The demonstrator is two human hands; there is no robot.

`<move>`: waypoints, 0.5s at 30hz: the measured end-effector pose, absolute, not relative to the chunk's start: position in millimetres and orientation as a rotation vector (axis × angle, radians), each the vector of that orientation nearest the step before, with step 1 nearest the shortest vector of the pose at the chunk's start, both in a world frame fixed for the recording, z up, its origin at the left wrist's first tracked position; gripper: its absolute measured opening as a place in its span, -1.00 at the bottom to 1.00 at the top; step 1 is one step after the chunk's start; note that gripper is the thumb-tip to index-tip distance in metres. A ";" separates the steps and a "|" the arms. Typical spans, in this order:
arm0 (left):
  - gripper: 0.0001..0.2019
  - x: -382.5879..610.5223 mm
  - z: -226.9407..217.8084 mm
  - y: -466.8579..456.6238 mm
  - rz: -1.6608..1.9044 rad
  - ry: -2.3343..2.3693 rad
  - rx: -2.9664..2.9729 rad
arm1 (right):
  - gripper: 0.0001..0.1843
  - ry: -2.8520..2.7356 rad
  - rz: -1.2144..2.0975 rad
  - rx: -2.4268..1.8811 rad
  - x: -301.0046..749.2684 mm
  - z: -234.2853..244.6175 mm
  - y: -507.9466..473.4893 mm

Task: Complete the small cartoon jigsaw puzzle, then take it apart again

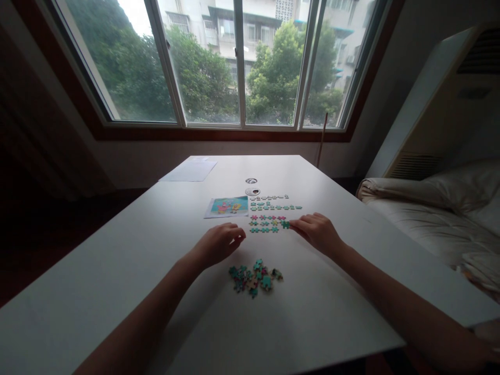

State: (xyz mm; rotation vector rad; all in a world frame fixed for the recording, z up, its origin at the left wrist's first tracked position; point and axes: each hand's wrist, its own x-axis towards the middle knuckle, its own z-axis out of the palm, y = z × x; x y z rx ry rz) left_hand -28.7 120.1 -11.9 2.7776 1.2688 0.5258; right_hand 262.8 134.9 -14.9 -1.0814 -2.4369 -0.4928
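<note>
My right hand [318, 232] pinches a green puzzle piece [286, 225] between thumb and fingertips, at the right end of the lower rows of puzzle pieces [265, 229]. My left hand [221, 242] hovers over the table, fingers curled with the tips near the thumb, and no object shows in it. Between my forearms lies a loose pile of puzzle pieces [255, 276], mostly green with some pink and tan. Beyond my left hand is a picture card [227, 207] with colourful cartoon figures on a teal ground. More rows of pieces [275, 208] lie to the card's right.
Two small round items [252, 191] lie beyond the card on the white table [117, 260]. Sheets of paper [188, 170] rest at the far left corner. A light-coloured sofa [422, 208] stands to the right, and a window [242, 62] fills the far wall.
</note>
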 end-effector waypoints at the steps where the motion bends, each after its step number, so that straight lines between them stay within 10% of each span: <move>1: -0.82 -28.6 -11.5 119.8 0.519 1.271 2.782 | -0.67 -2.429 -0.493 -1.089 263.6 -15.0 135.5; 15: -0.82 -28.5 -11.1 119.7 0.541 1.250 2.769 | -0.79 -2.364 -0.132 -1.194 263.8 -27.0 142.4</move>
